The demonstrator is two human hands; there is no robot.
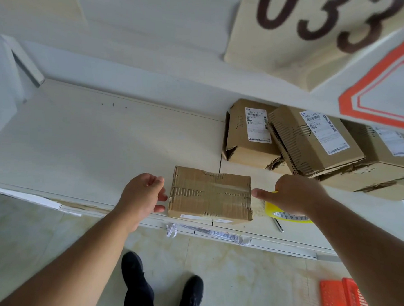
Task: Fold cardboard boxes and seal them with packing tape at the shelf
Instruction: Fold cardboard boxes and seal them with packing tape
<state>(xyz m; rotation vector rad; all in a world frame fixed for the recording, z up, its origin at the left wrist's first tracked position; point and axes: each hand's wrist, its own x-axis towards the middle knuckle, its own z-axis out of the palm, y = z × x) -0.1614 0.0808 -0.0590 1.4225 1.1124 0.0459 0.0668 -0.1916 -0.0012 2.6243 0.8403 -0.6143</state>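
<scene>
your left hand (142, 194) steadies the cardboard box (210, 195) at the shelf (80, 134) front edge with loosely curled fingers, while your right hand (292, 195) grips the yellow tape roll (286, 215) to seal its seam.

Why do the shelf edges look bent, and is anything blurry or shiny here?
Head view: the wide-angle lens bows the shelf edges. The "033" sign near the lens is soft. Light is even and shadows faint. Clear tape on the cardboard box shows a slight sheen. Both hands are sharp, left hand and right hand.
</scene>
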